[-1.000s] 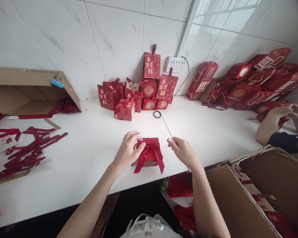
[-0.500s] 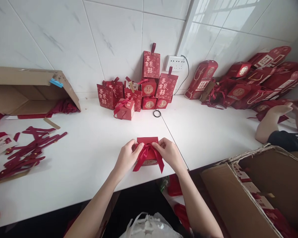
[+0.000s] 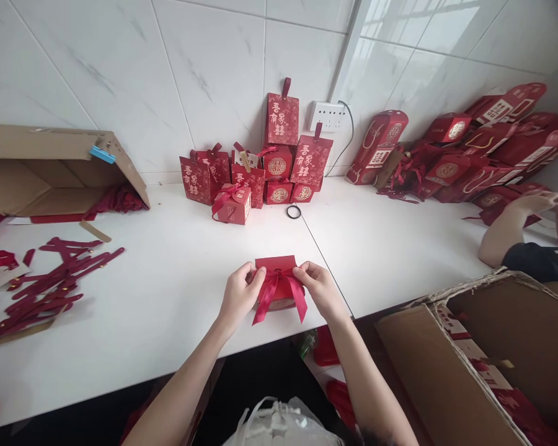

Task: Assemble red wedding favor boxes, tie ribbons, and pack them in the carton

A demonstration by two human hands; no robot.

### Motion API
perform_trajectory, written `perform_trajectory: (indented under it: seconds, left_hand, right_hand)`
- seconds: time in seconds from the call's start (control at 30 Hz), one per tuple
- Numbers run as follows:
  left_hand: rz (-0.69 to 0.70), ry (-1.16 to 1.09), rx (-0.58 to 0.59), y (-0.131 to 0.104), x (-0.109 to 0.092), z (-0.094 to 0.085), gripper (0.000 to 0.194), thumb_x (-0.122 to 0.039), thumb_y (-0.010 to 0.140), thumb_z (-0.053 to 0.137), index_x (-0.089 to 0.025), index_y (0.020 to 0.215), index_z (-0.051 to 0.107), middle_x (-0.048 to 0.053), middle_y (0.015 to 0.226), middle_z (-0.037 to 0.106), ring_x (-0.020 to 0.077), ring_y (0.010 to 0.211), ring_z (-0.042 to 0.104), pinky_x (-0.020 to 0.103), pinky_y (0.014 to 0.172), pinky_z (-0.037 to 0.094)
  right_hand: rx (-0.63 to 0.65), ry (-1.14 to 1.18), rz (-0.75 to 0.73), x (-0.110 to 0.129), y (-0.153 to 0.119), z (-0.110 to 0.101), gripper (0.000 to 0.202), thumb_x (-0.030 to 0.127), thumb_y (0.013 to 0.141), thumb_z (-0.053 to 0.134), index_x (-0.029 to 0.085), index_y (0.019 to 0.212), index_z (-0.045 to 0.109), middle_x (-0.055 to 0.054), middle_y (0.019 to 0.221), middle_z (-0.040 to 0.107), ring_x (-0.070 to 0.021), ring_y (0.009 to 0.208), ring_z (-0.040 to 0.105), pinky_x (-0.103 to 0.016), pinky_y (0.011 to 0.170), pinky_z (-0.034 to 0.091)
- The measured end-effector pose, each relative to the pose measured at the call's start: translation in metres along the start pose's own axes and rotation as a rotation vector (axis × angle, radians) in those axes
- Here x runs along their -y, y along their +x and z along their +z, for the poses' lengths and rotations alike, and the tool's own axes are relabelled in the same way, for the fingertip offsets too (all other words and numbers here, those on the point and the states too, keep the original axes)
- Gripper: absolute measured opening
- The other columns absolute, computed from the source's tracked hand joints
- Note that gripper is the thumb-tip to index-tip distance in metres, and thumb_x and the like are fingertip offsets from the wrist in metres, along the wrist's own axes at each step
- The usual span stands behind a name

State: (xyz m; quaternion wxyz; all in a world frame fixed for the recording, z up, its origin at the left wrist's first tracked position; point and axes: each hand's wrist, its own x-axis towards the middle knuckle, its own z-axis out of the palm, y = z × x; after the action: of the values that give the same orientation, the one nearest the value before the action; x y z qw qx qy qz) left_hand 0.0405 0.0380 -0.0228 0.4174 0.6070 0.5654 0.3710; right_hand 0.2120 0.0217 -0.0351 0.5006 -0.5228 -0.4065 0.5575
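Observation:
A small red gift box (image 3: 283,291) with a gold round print stands near the front edge of the white table. A red ribbon (image 3: 272,286) is tied in a bow across its front, its two tails hanging down. My left hand (image 3: 244,288) pinches the bow's left loop between thumb and forefinger. On the other side, my right hand (image 3: 317,285) pinches the right loop. The box's flap stands up behind the bow, between my hands.
Finished-looking red boxes (image 3: 278,162) stand by the wall, with a black ring (image 3: 293,212) before them. Dark red straps (image 3: 56,279) and an open carton (image 3: 51,145) lie left. At right are piled red boxes (image 3: 486,155), another person's hands (image 3: 539,203) and a large carton (image 3: 413,347).
My right hand has moved slightly right and the bow's loops are stretched wider. The ribbon tails have shifted a little. The other person's hands at the right have shifted slightly.

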Motion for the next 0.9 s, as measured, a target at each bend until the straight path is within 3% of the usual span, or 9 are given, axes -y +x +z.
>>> perform_trajectory:
  seconds: [0.17, 0.27, 0.37, 0.4, 0.43, 0.5, 0.57, 0.7, 0.9]
  left_hand:
    - [-0.002, 0.015, 0.007, 0.002, 0.004, 0.002, 0.038, -0.040, 0.084, 0.047, -0.021, 0.058, 0.025, -0.007, 0.050, 0.025, 0.0084, 0.044, 0.027, 0.022, 0.045, 0.027]
    - [0.052, 0.085, 0.051, 0.004, 0.003, -0.006, 0.033, -0.039, 0.084, 0.047, -0.021, 0.060, 0.030, -0.006, 0.053, 0.033, 0.0100, 0.049, 0.035, 0.023, 0.049, 0.034]
    - [0.273, 0.175, 0.042, 0.008, -0.005, -0.018, 0.014, -0.035, 0.083, 0.049, -0.022, 0.078, 0.048, 0.000, 0.078, 0.053, 0.0158, 0.077, 0.052, 0.028, 0.072, 0.045]
    - [0.352, 0.209, 0.056, 0.010, -0.009, -0.021, 0.012, -0.033, 0.082, 0.051, -0.022, 0.085, 0.052, 0.003, 0.089, 0.056, 0.0182, 0.089, 0.053, 0.031, 0.081, 0.045]
    - [0.413, 0.244, 0.089, 0.012, -0.013, -0.024, 0.014, -0.032, 0.082, 0.051, -0.022, 0.091, 0.054, 0.004, 0.098, 0.056, 0.0200, 0.098, 0.051, 0.034, 0.088, 0.044]
    - [0.467, 0.310, 0.188, 0.018, -0.020, -0.024, 0.014, -0.032, 0.082, 0.051, -0.022, 0.089, 0.059, 0.005, 0.104, 0.057, 0.0219, 0.105, 0.050, 0.037, 0.094, 0.042]
    - [0.474, 0.362, 0.266, 0.023, -0.025, -0.022, 0.013, -0.030, 0.082, 0.051, -0.022, 0.080, 0.061, 0.005, 0.104, 0.058, 0.0228, 0.105, 0.052, 0.040, 0.095, 0.043]
    - [0.454, 0.421, 0.334, 0.027, -0.027, -0.017, 0.009, -0.025, 0.078, 0.053, -0.023, 0.078, 0.062, 0.003, 0.105, 0.061, 0.0241, 0.104, 0.054, 0.041, 0.093, 0.045]
    - [0.406, 0.407, 0.331, 0.027, -0.023, -0.012, 0.006, -0.023, 0.077, 0.055, -0.023, 0.077, 0.061, 0.003, 0.108, 0.059, 0.0234, 0.104, 0.055, 0.042, 0.093, 0.046]
  right_hand:
    - [0.009, 0.047, 0.054, -0.005, 0.003, -0.004, 0.043, 0.056, 0.068, 0.067, 0.018, 0.065, 0.048, 0.001, 0.060, 0.055, -0.0106, 0.054, 0.049, -0.024, 0.053, 0.039]
    - [-0.086, -0.102, -0.051, 0.000, -0.006, -0.013, 0.041, 0.057, 0.072, 0.063, 0.018, 0.073, 0.051, 0.000, 0.066, 0.056, -0.0127, 0.058, 0.052, -0.027, 0.056, 0.042]
    - [-0.346, -0.376, -0.403, 0.011, -0.028, -0.016, 0.029, 0.047, 0.079, 0.062, 0.020, 0.078, 0.051, 0.001, 0.067, 0.053, -0.0136, 0.062, 0.051, -0.028, 0.059, 0.043]
    - [-0.374, -0.466, -0.565, 0.013, -0.037, -0.014, 0.024, 0.041, 0.081, 0.063, 0.021, 0.078, 0.051, 0.001, 0.067, 0.052, -0.0138, 0.063, 0.051, -0.028, 0.059, 0.043]
    - [-0.342, -0.551, -0.735, 0.014, -0.044, -0.010, 0.019, 0.035, 0.083, 0.063, 0.021, 0.077, 0.051, 0.001, 0.067, 0.052, -0.0140, 0.064, 0.051, -0.028, 0.059, 0.043]
    - [-0.156, -0.738, -1.034, 0.011, -0.054, 0.004, 0.012, 0.027, 0.084, 0.063, 0.021, 0.079, 0.053, -0.001, 0.070, 0.055, -0.0147, 0.067, 0.052, -0.029, 0.061, 0.044]
    - [0.005, -0.966, -1.181, 0.001, -0.057, 0.020, 0.007, 0.024, 0.085, 0.062, 0.020, 0.089, 0.057, -0.004, 0.082, 0.061, -0.0163, 0.074, 0.054, -0.031, 0.066, 0.044]
    - [-0.032, -1.235, -1.205, -0.021, -0.046, 0.040, 0.017, 0.013, 0.088, 0.054, 0.017, 0.104, 0.059, -0.008, 0.098, 0.062, -0.0172, 0.083, 0.055, -0.032, 0.072, 0.040]
    - [-0.112, -1.048, -1.222, -0.029, -0.037, 0.041, 0.015, 0.004, 0.087, 0.051, 0.016, 0.091, 0.060, -0.004, 0.084, 0.064, -0.0143, 0.075, 0.050, -0.029, 0.069, 0.037]
